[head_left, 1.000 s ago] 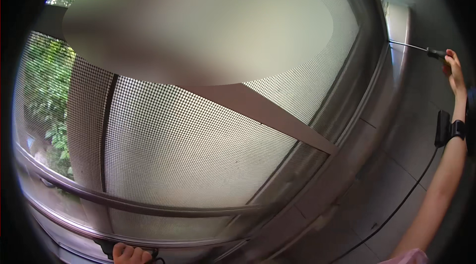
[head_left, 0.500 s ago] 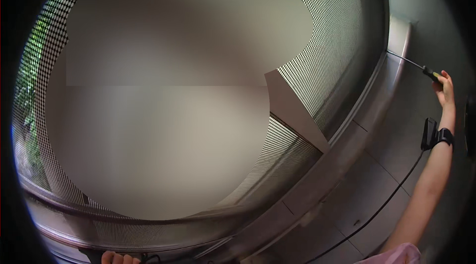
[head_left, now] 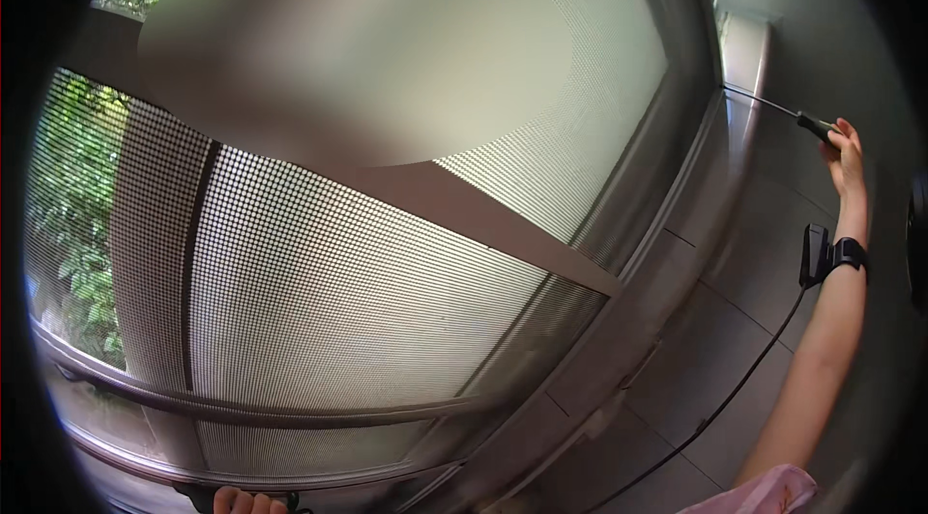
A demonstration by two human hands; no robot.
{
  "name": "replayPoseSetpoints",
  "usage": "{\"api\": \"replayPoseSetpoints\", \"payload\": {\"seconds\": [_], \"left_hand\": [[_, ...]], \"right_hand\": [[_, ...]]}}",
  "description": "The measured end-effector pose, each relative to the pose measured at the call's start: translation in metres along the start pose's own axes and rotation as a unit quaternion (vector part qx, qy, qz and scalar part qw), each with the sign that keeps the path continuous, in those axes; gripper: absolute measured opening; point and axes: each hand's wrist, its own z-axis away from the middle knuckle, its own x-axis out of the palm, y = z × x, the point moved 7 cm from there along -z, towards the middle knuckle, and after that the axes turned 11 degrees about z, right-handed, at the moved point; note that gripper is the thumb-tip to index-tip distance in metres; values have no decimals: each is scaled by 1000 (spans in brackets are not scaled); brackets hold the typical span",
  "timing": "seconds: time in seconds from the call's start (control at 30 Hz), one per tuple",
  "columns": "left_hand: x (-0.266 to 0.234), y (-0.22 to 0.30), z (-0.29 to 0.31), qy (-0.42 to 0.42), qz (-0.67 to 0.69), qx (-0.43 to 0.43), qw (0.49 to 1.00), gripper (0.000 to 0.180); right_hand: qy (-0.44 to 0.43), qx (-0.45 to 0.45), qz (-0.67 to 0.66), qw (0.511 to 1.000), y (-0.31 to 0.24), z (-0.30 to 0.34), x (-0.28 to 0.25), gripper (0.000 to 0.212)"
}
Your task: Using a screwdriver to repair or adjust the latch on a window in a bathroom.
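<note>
My right hand is raised at the far right, fingers closed round the dark handle of a screwdriver. The thin metal shaft points left, and its tip meets the edge of the window frame beside a mesh screen. At the bottom edge, the curled fingers of my left hand show next to a dark object; what they grip is hidden. The screen's brown crossbar runs slantwise across the middle. A blurred patch covers the upper part of the screen.
A black strap with a small box sits on my right wrist, and its cable trails down over the grey tiles. Green leaves show through the mesh at left. Window rails curve along the lower left.
The view has shifted, so the window frame, right arm and screwdriver appear a little farther left. The screwdriver tip stays at the frame edge, and both hands keep their closed grip.
</note>
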Motion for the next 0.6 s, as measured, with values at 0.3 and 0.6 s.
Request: {"api": "replayPoseSetpoints", "payload": {"seconds": [0.3,0.6], "left_hand": [[41,-12,-10,-14,-22,10,1000,6],[41,-9,-7,-10,-35,6,999,9]], "right_hand": [[49,9,259,965,-26,16,8,30],[53,113,202,971,-24,38,26,39]]}}
